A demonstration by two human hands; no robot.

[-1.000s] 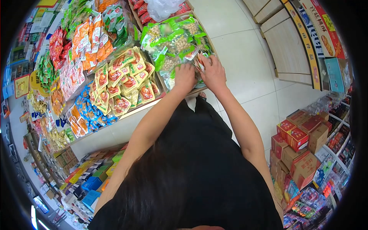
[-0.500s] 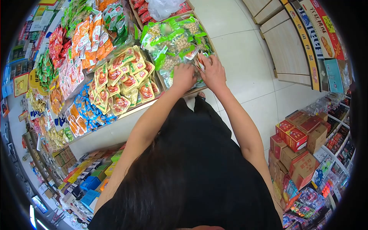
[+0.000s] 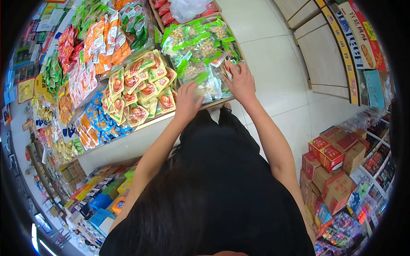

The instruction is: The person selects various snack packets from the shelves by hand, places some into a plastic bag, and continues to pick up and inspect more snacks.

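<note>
My left hand (image 3: 188, 100) lies open on the green-edged packets (image 3: 200, 49) at twelve o'clock, while my right hand (image 3: 241, 81), at one o'clock, seems to pinch a small red packet (image 3: 226, 68).

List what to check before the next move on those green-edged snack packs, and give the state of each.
1. Left hand on the packs: ok, it rests at the near end of the green-edged packs.
2. Left grip closed on a pack: cannot tell.
3. Right hand in the same bin: ok, at its right side, by a red-printed pack.
4. Right grip on that pack: cannot tell, the fingers hide it.
5. Packs inside the wooden rim: ok, none seen on the floor.
</note>
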